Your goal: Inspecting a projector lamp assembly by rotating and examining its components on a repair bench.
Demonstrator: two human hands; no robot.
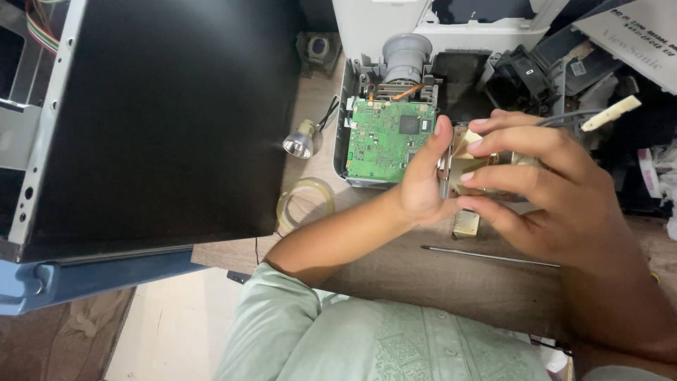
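Note:
My left hand (422, 185) and my right hand (557, 190) together hold a small metal and tan part (462, 159) just above the wooden table (451, 279). The left thumb presses its left side; the right fingers wrap over its top and right. Right behind the hands lies an opened projector chassis (352, 77) with a green circuit board (388, 137) and a grey lens barrel (407, 56). A small brass-coloured block (466, 224) sits on the table under the hands.
A large black computer case panel (162, 120) fills the left. A projector lamp bulb (300, 141) and a clear tape roll (305, 201) lie beside it. A thin metal rod (490, 257) lies near the table front. Black plastic parts (525, 74) and a white connector (611, 113) crowd the right.

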